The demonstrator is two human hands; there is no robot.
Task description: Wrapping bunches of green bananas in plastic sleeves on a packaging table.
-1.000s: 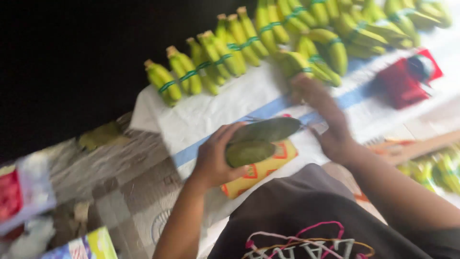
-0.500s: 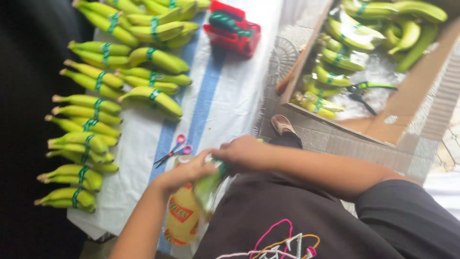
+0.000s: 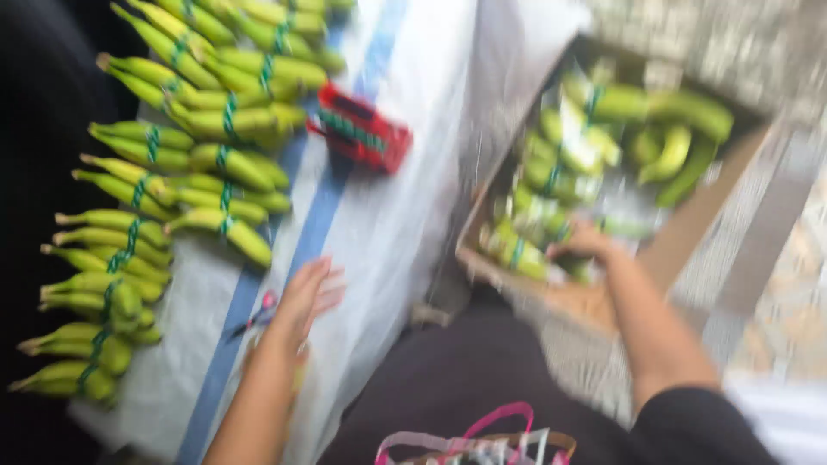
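- Nothing is held by the left hand [image 3: 301, 301]: its fingers are spread flat and hover just above the white cloth [image 3: 388, 232], beside a small pair of scissors [image 3: 254, 317].
- Down in the cardboard box [image 3: 689, 232] the right hand [image 3: 584, 245] is curled among the green bananas [image 3: 534, 250]; whether one is actually gripped cannot be told through the blur.
- A pick-up from the box is judged to be the step in hand, with banded bunches [image 3: 172, 172] already laid out in rows along the cloth's left side.
- For the next move, a firm hold on one bunch would be called for, then a lift over the box's near wall, which stands between hand and cloth.
- Open room is seen in the middle of the cloth, between the rows and the box; the red tape holder [image 3: 362, 127] sits at the far end of it.
- At the left, the bunches reach close to the cloth's edge, so little room is left there.
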